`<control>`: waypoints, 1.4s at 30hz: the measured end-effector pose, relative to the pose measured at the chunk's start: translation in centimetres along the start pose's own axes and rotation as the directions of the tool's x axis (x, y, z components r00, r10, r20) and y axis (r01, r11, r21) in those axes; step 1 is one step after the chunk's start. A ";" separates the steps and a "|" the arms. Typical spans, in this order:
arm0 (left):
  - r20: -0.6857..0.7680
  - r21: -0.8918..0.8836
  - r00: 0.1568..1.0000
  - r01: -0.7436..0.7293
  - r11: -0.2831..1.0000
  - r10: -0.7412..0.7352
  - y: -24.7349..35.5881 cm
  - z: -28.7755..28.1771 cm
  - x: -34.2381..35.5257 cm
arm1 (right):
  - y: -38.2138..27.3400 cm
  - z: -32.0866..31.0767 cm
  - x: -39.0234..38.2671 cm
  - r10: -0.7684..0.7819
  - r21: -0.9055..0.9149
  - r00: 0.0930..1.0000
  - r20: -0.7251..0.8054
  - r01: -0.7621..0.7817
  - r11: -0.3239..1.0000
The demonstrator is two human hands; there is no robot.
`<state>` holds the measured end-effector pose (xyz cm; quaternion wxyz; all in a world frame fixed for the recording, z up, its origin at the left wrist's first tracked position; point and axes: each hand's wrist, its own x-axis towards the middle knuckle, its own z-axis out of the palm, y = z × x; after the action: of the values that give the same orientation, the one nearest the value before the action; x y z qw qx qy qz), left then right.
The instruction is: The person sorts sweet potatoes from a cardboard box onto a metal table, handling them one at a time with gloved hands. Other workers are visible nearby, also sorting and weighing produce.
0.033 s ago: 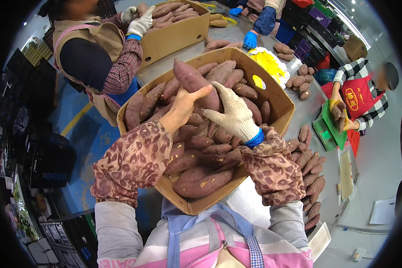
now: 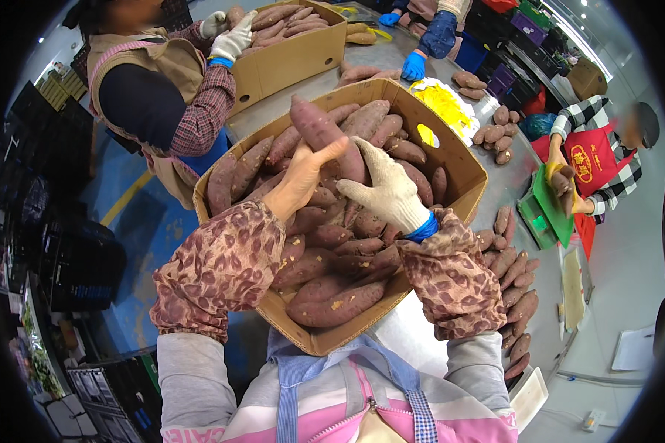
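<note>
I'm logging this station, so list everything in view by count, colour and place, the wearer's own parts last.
Held sweet potato: one, purple-red, above the near carton
Near carton: one, brown, centre
Sweet potatoes: many, purple-red, inside it
Far carton: one, brown, top, heaped with more
Table: one, grey, beneath the cartons
Loose sweet potatoes: many, reddish, table's right side
Yellow pile: one, yellow, beyond the near carton
Green device: one, green, right
Co-workers: three, mixed clothing, left, top, right
Crates: several, dark, left
Left hand: one, bare, on held sweet potato
Right hand: one, off-white glove, same
</note>
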<state>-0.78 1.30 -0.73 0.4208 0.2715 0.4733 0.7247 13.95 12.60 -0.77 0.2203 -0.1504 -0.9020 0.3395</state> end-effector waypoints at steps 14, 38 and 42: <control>0.030 0.035 0.996 -0.084 0.996 0.083 -1.3 -0.6 0.8 | 0.4 -0.3 0.5 0.113 0.541 0.986 -0.123 -0.029 0.841; -0.072 0.369 0.997 0.050 0.928 -0.025 -3.8 -2.6 2.0 | 1.0 -0.2 0.3 -0.001 -0.148 0.984 -0.178 -0.026 0.989; -0.039 0.441 0.999 0.024 0.897 -0.007 -3.7 -2.8 2.1 | 1.2 0.0 0.3 0.206 0.130 0.975 -0.081 -0.195 0.972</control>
<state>-2.72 2.55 -5.30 0.3452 0.3427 0.6351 0.6001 13.84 13.61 -1.43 0.2360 -0.2429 -0.8485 0.4066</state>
